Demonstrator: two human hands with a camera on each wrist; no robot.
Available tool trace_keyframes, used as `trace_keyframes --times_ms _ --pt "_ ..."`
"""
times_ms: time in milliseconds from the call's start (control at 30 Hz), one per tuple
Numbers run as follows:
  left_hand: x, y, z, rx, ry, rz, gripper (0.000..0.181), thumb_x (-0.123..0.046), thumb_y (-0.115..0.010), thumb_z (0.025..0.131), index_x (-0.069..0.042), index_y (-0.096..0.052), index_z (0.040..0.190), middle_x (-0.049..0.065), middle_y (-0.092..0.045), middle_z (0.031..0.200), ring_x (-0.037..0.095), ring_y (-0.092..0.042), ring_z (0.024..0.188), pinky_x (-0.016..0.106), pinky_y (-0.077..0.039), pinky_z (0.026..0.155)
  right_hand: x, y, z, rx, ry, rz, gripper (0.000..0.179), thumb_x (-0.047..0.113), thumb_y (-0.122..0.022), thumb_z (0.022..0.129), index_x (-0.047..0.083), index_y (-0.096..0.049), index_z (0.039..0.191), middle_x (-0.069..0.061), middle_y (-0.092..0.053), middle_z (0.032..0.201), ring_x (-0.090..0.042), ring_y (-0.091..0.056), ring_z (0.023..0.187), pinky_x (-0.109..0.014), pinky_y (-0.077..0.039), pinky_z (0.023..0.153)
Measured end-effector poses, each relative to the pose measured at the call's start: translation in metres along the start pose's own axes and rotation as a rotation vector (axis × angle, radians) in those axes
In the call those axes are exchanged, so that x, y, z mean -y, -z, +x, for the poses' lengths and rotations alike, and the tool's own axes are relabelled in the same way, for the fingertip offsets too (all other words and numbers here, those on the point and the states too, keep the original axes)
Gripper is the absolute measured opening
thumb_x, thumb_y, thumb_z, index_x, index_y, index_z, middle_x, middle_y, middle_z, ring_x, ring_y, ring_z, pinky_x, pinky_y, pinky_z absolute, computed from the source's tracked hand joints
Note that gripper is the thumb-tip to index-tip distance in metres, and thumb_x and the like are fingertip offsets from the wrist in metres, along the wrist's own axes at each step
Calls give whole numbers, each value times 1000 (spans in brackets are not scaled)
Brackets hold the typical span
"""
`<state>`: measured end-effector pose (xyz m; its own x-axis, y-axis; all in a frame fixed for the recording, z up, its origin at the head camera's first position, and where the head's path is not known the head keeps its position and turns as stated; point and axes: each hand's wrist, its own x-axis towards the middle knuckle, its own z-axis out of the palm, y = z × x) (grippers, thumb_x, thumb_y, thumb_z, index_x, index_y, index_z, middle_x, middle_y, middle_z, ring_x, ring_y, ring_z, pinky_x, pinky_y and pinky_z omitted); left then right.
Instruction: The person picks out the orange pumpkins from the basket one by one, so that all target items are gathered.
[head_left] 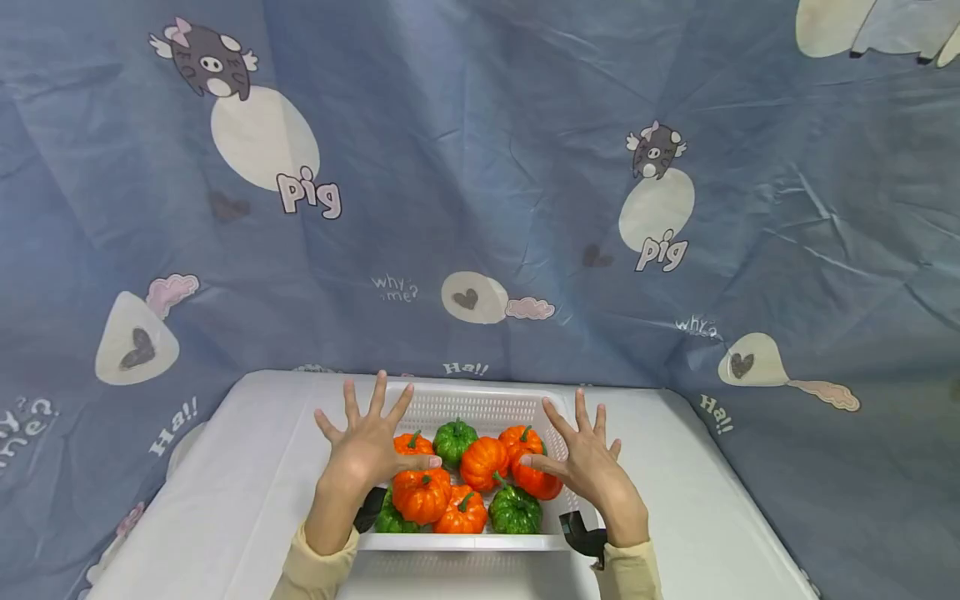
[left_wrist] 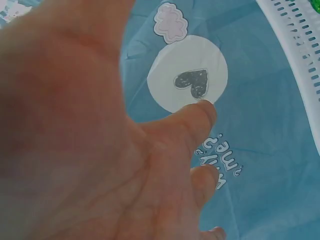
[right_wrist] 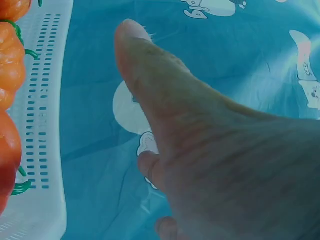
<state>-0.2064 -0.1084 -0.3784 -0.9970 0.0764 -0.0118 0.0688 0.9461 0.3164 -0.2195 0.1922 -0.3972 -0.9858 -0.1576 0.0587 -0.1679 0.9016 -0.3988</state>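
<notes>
I stretch both arms out in front of me. My left hand (head_left: 360, 457) and my right hand (head_left: 594, 468) are well apart, with straight fingers spread wide. My thumbs stick out sideways, pointing in toward each other.

In the head view, the left hand (head_left: 362, 452) hides part of the basket's (head_left: 465, 542) left side from us, and the right hand (head_left: 594, 465) covers part of an orange pumpkin (head_left: 542, 485). Both sleeves (head_left: 318, 571) are cut off below. The left wrist view gives us only a cropped strip of basket; the right wrist view crops the pumpkins (right_wrist: 9, 65) at its left edge.
</notes>
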Motion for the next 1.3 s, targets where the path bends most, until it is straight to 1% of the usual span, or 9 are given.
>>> trace_keyframes --times_ms 333,500,633,733,867,933,1033,1133,1300 --pt "10 9 4 -25 14 -115 99 -67 -60 80 -23 -15 156 18 15 160 57 18 138 87 1 96 2 2 0 2 54 57 86 60 -67 79 28 -32 152 -20 0 161 -51 5 144 -83 -10 102" --pt "31 12 5 -8 25 -141 93 -64 -54 86 -15 -17 156 27 11 158 64 8 135 87 -12 96 4 -2 -1 24 135 92 81 55 -68 81 23 -38 150 -21 -10 160 -49 -5 145 -78 -21 105" --pt "53 12 9 34 23 -173 85 -50 -54 95 -2 -16 154 38 7 153 68 -4 132 82 -26 95 9 -5 -1 35 178 122 80 57 -69 80 23 -42 147 -16 -15 161 -43 -18 145 -66 -34 109" --pt "69 11 15 96 14 -206 78 -39 -51 99 7 -15 151 43 -1 150 66 -14 132 76 -31 99 14 -8 -1 38 192 134 81 58 -69 79 22 -44 147 -15 -19 160 -40 -29 143 -60 -38 108" --pt "83 4 23 133 -35 -239 67 -30 -50 101 16 -26 144 42 -29 144 56 -36 129 67 -38 102 25 -17 1 31 219 127 79 56 -69 81 16 -46 145 -19 -30 155 -40 -36 139 -60 -40 107" --pt "87 0 27 143 -50 -292 61 -24 -50 101 18 -31 141 40 -43 135 49 -54 117 57 -51 94 31 -24 3 16 233 123 78 56 -68 82 12 -48 143 -20 -39 149 -40 -43 133 -57 -44 104" --pt "88 -7 31 164 -39 -420 53 -14 -51 100 20 -35 137 38 -56 121 38 -68 93 43 -62 72 42 -34 4 -14 254 113 77 57 -66 83 8 -50 140 -16 -50 138 -34 -54 120 -49 -52 96" --pt "87 -12 33 170 2 -519 49 -5 -51 98 21 -37 136 34 -61 111 28 -71 81 32 -62 58 53 -44 5 -4 274 134 78 58 -66 82 7 -51 139 -13 -54 131 -30 -57 113 -45 -56 89" --pt "84 -16 33 142 30 -525 44 4 -54 92 22 -44 130 31 -64 102 21 -69 72 30 -61 53 72 -58 5 110 280 155 83 60 -65 81 5 -48 140 -15 -53 136 -32 -52 124 -45 -53 98"
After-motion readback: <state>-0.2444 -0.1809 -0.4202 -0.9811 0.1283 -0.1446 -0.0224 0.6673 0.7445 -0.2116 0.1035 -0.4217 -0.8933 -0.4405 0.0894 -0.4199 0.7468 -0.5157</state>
